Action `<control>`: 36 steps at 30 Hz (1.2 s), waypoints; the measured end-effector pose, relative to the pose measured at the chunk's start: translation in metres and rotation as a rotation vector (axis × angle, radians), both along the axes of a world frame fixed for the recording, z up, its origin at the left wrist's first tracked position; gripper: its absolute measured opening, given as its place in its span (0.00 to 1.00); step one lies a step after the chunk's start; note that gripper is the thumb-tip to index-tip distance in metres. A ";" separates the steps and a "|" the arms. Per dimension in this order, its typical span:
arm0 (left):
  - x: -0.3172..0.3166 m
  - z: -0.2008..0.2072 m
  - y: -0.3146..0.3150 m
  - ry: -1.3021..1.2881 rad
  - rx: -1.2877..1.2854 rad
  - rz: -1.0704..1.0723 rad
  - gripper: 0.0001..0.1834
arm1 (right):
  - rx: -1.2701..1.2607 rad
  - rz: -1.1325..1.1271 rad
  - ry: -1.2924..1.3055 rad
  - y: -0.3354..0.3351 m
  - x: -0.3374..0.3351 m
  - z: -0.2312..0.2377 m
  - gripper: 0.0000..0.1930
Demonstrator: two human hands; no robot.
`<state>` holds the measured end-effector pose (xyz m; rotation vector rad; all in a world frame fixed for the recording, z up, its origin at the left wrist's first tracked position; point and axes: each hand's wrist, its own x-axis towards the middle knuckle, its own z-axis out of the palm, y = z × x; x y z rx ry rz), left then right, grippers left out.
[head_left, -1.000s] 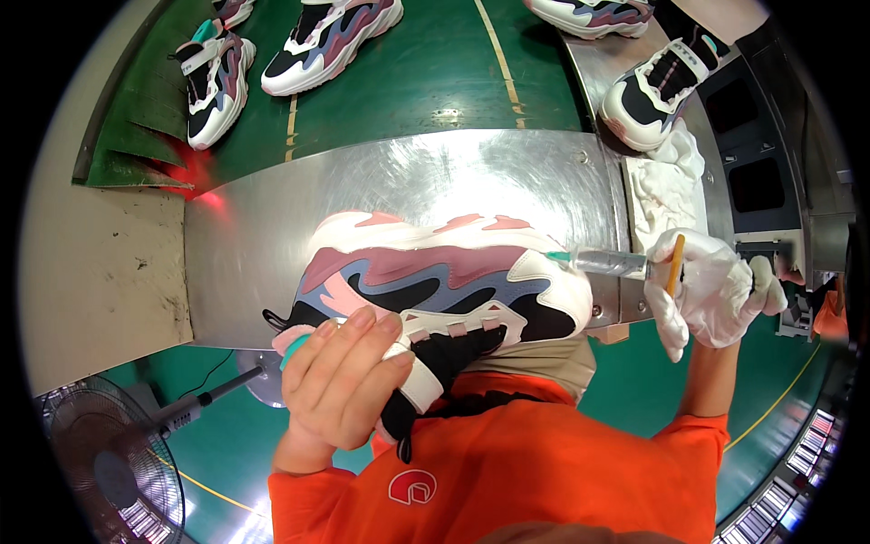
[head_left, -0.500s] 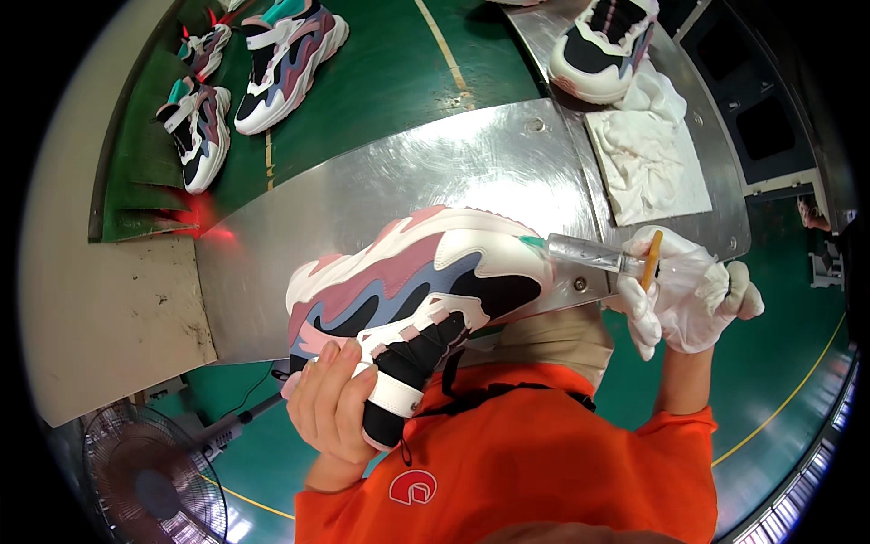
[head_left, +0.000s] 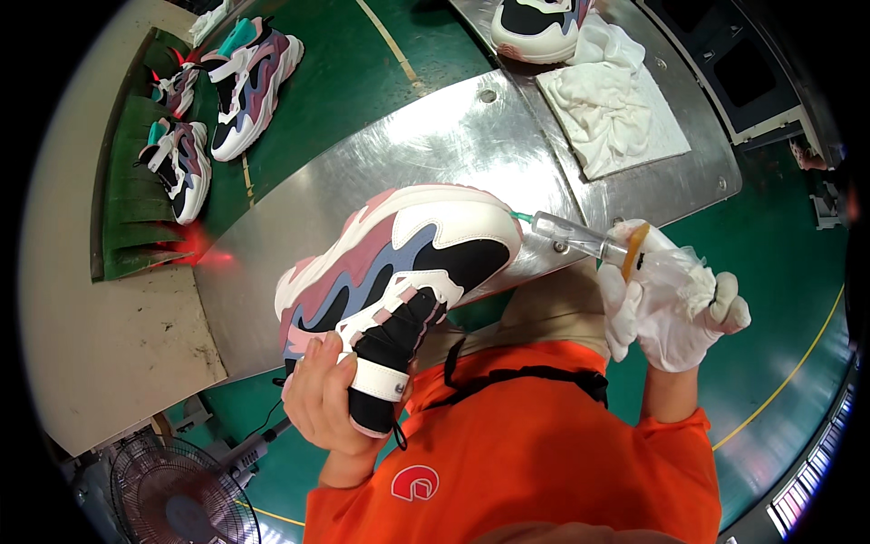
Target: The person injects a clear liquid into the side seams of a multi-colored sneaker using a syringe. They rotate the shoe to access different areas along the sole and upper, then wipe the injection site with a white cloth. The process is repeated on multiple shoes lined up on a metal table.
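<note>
A sneaker in white, mauve, blue and black lies on its side over the metal table edge, its sole facing away from me. My bare left hand is closed around its ankle end, by the white strap. In my white-gloved right hand is a clear syringe with an amber flange. Its green tip meets the sole edge at the sneaker's toe, or comes very close to it. White crumpled material sits in the same glove; its kind is unclear.
Several similar sneakers stand on the green conveyor at the far left, near red light. A crumpled white cloth and another sneaker rest on the metal table. A fan stands at lower left.
The whole view has turned a little. The syringe tip, earlier overlapping the side of the toe's sole, is now at the toe's outer edge. Both hands keep their holds.
</note>
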<state>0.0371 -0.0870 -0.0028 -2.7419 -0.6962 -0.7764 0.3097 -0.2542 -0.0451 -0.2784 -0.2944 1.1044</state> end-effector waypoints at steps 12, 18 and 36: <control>0.002 -0.009 0.002 -0.075 0.100 0.035 0.23 | -0.377 -0.031 -0.150 -0.002 -0.021 0.039 0.59; 0.004 -0.005 0.003 -0.065 0.077 0.037 0.19 | -0.541 -0.052 -0.427 0.002 -0.033 0.054 0.60; 0.041 0.042 0.052 0.003 -0.316 -0.001 0.32 | -0.353 -0.041 -0.637 0.004 -0.054 -0.003 0.56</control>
